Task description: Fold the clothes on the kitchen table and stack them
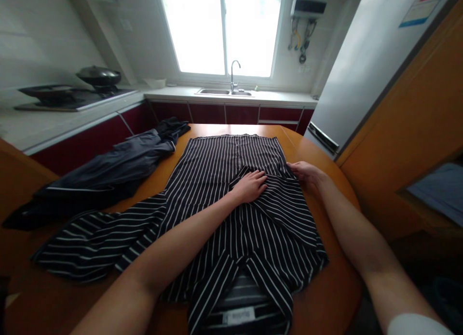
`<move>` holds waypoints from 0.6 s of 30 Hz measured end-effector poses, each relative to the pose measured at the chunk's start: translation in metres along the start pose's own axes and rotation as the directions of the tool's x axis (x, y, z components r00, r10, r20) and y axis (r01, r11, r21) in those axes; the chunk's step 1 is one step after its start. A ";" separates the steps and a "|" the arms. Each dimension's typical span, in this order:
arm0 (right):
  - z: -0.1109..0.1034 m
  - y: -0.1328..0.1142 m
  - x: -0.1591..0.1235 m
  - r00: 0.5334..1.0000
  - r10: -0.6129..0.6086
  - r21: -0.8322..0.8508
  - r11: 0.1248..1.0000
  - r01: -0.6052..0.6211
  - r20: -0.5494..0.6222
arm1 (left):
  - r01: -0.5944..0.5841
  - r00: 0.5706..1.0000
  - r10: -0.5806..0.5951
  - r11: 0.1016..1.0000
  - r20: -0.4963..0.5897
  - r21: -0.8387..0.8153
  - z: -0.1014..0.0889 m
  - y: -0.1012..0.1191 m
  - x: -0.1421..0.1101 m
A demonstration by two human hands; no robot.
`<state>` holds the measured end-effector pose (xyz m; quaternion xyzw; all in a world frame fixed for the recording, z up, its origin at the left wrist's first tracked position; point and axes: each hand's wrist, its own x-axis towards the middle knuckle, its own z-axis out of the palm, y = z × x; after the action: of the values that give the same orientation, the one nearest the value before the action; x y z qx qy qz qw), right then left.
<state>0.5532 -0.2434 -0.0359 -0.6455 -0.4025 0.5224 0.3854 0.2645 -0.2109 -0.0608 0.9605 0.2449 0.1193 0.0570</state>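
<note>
A black shirt with white stripes (pixel 210 180) lies spread on the round wooden table, its collar toward me and its hem at the far side. The right sleeve (pixel 285 207) is folded inward across the front, while the left sleeve (pixel 104 238) stretches out to the left. My left hand (pixel 250 186) rests flat on the folded sleeve's cuff end, fingers extended. At the shirt's right edge, my right hand (pixel 306 172) has its fingers closed on the fabric. Inside the collar a white label (pixel 238 316) shows.
Dark clothes (pixel 123 161) are heaped along the left side of the wooden table (pixel 325 200). A silver refrigerator (pixel 350 70) stands right. Beyond are a counter with a sink (pixel 217 91), a faucet (pixel 233 74), and a stove (pixel 79 99) carrying pans.
</note>
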 end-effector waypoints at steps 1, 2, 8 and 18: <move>-0.001 0.001 0.001 1.000 0.000 0.007 1.000 0.000 -0.010 | 0.000 1.000 0.000 1.000 0.000 0.001 0.000 0.000 0.000; -0.001 0.002 0.003 1.000 0.001 0.011 1.000 -0.001 -0.020 | 0.000 1.000 0.000 1.000 0.000 0.003 0.000 0.000 0.000; 0.000 0.002 0.003 0.998 0.011 -0.082 0.997 -0.017 -0.067 | 0.003 1.000 -0.003 1.000 0.000 -0.001 0.001 -0.001 0.001; -0.005 0.005 -0.002 0.957 -0.068 -0.274 0.962 -0.013 -0.283 | 0.010 1.000 -0.010 1.000 0.000 -0.016 0.002 -0.002 0.000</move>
<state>0.5581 -0.2480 -0.0390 -0.7563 -0.4188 0.3562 0.3548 0.2641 -0.2095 -0.0627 0.9587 0.2488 0.1211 0.0654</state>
